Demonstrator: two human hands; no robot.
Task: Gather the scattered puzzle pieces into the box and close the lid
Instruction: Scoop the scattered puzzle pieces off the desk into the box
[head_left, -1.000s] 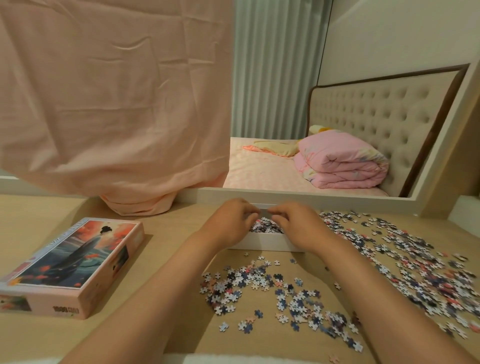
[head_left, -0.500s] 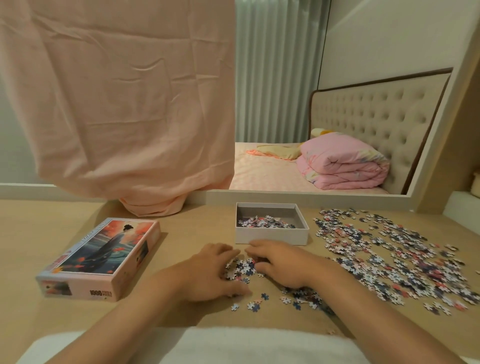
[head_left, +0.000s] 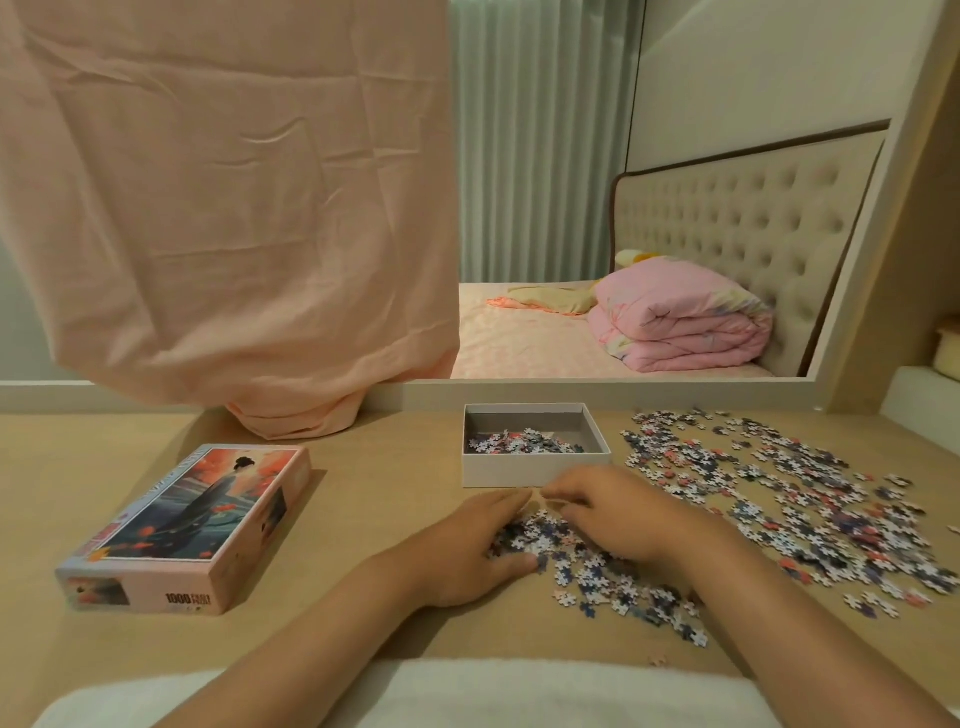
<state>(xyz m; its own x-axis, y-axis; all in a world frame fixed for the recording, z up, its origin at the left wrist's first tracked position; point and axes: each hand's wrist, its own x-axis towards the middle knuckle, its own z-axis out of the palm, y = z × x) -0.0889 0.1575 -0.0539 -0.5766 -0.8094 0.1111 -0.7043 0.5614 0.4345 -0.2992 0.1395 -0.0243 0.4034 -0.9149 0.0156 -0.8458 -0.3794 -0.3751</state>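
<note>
Head view, looking down across a pale wooden desk (head_left: 363, 499): left hand (head_left: 467, 551) and right hand (head_left: 618, 519) laid palm-down and cupped toward each other around a small heap of puzzle pieces (head_left: 540, 535), fingers loosely curled and raking at the heap rather than pinching any single piece; fingertips nearly meeting just in front of the open box (head_left: 535, 467). Box sitting white-walled and lidless near the back edge of the desk, a shallow layer of pieces (head_left: 519, 441) already inside along its front half. More loose pieces (head_left: 623, 592) trailing from under the right hand toward the near edge, and a far wider scatter (head_left: 779, 493) spread over the right side of the desk, just beside the box and reaching well past it. Lid (head_left: 197, 525) lying printed side up well to the left, apart from the box, showing a figure in a long robe against orange-red blooms. Behind the desk, a mirror (head_left: 675, 156) with a peach cloth (head_left: 223, 208) draped over its left part, the cloth's bunched end resting on the desk. Reflected at right: a bed with tufted headboard (head_left: 743, 228) and a folded pink quilt (head_left: 680, 322). White garment (head_left: 467, 696) at the bottom edge.
</note>
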